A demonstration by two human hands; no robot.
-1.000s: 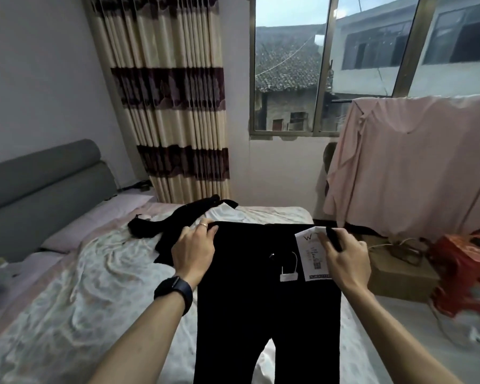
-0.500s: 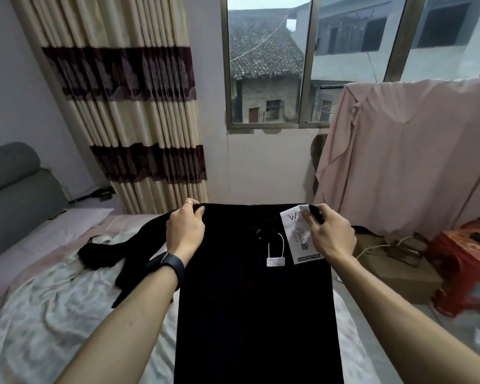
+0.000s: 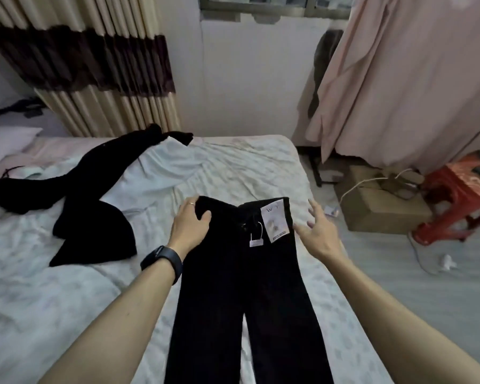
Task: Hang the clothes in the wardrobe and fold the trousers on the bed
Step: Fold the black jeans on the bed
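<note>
Gripped at the waist by the left hand (image 3: 190, 225), the long black cloth trousers (image 3: 233, 300) near the right edge of the white bed (image 3: 233, 167) should be smoothed flat with the spread-open right hand (image 3: 319, 231).

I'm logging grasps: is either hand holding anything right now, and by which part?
The left hand grips the black trousers at the waistband's left corner; the right hand is open, holding nothing.
</note>
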